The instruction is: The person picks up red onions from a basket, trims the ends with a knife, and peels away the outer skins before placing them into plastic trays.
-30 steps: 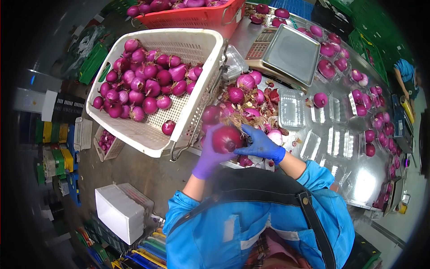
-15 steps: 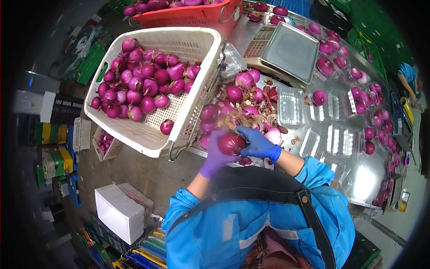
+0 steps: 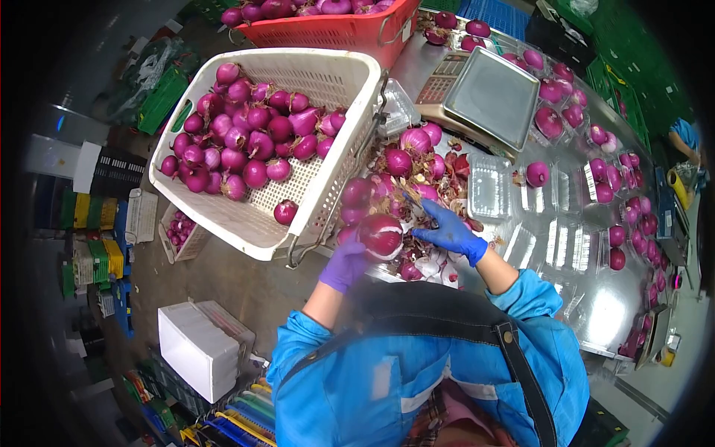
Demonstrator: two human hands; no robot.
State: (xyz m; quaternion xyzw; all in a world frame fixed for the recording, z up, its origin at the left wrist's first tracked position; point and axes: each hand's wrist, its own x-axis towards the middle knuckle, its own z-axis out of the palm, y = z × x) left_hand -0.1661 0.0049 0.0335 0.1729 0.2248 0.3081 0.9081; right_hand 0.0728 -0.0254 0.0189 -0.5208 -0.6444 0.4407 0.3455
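My left hand (image 3: 344,264), in a purple glove, holds a large red onion (image 3: 381,235) over the near edge of the steel table (image 3: 588,294). My right hand (image 3: 450,231), in a blue glove, is just right of the onion and apart from it. Its fingers are pinched on a thin, blade-like thing that looks like a small knife (image 3: 410,197). Behind both hands lies a heap of red onions and loose dry skins (image 3: 417,167).
A tilted white basket (image 3: 350,149) with several red onions leans on the table's left edge. A red crate (image 3: 335,33) stands behind it, with a weighing scale (image 3: 491,97) to the right. Clear plastic boxes (image 3: 488,186) and packed onions cover the table. Another person (image 3: 685,138) works far right.
My right hand has come off the onion and moved up and to the right. My left hand has lowered slightly, still holding the onion.
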